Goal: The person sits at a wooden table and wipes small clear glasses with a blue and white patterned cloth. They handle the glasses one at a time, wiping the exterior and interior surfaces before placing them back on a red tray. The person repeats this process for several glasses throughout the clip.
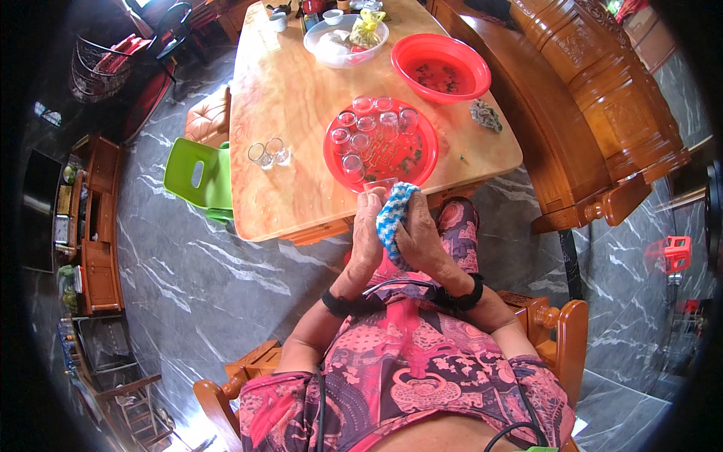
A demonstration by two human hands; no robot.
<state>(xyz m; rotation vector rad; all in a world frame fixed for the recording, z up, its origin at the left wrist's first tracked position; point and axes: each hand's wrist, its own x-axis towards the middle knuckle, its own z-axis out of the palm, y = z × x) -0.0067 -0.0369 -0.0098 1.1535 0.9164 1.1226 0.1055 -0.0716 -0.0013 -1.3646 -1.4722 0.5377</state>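
My left hand (367,226) grips a small clear glass (380,184) above the near edge of the table. A blue and white striped cloth (394,217) is bunched in my right hand (421,231), pressed close to the glass. My fingers hide part of both. Just beyond my hands lies a round red tray (395,155) with a golden pattern and dark wet bits on it. Several clear glasses (360,141) stand on the tray, mostly toward its left and far side. Two more glasses (265,153) stand together on the tabletop to the left.
A red basin (440,68) with water and dark bits stands at the far right, near a crumpled grey rag (486,115). Farther back is a clear plastic bowl (345,42) holding bags. A green chair (197,172) flanks the marble-patterned table (282,101); a carved wooden bench (542,107) flanks its right.
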